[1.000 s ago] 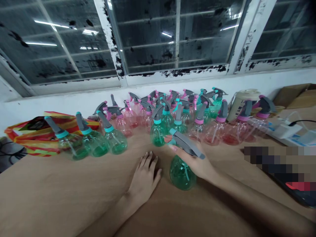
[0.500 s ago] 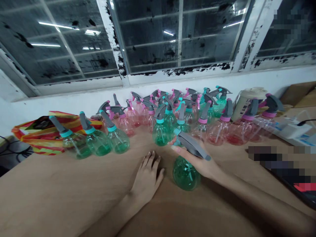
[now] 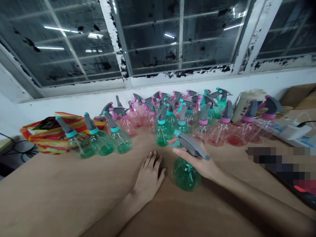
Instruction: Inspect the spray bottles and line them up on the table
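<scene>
1. A dark window (image 3: 153,39) spans the top of the frame, above a wooden tabletop (image 3: 61,194).
2. Just below and right of centre, the right hand (image 3: 201,164) grips a green spray bottle (image 3: 186,177), fingers curled round it beneath the grey sprayer head (image 3: 192,144).
3. The left hand (image 3: 147,179), lower centre, rests palm down, fingers loosely spread, gripping nothing.
4. A firm grip with the base steady should prevent tipping.
5. Since half a second ago, hands and bottle have barely shifted; the striped bag (image 3: 31,135), left, appears farther right.
</scene>
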A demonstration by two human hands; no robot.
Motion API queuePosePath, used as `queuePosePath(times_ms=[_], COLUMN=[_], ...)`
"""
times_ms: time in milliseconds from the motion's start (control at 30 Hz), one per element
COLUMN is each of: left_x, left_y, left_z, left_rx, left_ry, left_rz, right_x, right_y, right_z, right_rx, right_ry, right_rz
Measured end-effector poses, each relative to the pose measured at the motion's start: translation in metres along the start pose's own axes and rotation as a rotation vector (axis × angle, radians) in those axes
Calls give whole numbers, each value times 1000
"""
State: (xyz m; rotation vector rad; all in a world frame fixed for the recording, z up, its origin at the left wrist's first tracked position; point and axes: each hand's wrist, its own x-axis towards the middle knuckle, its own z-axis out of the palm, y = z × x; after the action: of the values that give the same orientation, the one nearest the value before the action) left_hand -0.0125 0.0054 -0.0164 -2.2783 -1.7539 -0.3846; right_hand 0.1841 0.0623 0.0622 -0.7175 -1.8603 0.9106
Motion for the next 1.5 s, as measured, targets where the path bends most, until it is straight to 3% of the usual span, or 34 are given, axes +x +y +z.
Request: queuePosePath(times_ms=[400, 733, 900, 1033, 1100, 1167, 1233, 1333, 1500], left_x=[3, -7, -30, -53, -62, -66, -65, -58, -48], left_y=[1, 2, -14, -26, -27, -27, -28, -35, -53], left_z=[-1, -7, -22, -40, -48, -54, -55, -53, -48], left_rx=[6, -78, -149, -227, -279, -324, -344, -340, -321], left_ry=[-19, -10, -22, 71, 104, 108, 119, 163, 243], left_rz=[-12, 7, 96, 242, 381, 432, 373, 237, 34], right_x=[-8, -62, -71, -52, -37, -20, -3, 22, 53], right_y=[15, 6, 5, 8, 10, 10, 9, 7, 7], right_z=[0, -20, -21, 0, 18, 40, 62, 90, 116], right_rx=[-27, -501, -499, -454, -481, -534, -598, -714, -759], right_ry=[270, 67, -54, -66, -45, -32, -39, -21, 13], right_rz=[-234, 50, 176, 170, 127, 54, -21, -11, 27])
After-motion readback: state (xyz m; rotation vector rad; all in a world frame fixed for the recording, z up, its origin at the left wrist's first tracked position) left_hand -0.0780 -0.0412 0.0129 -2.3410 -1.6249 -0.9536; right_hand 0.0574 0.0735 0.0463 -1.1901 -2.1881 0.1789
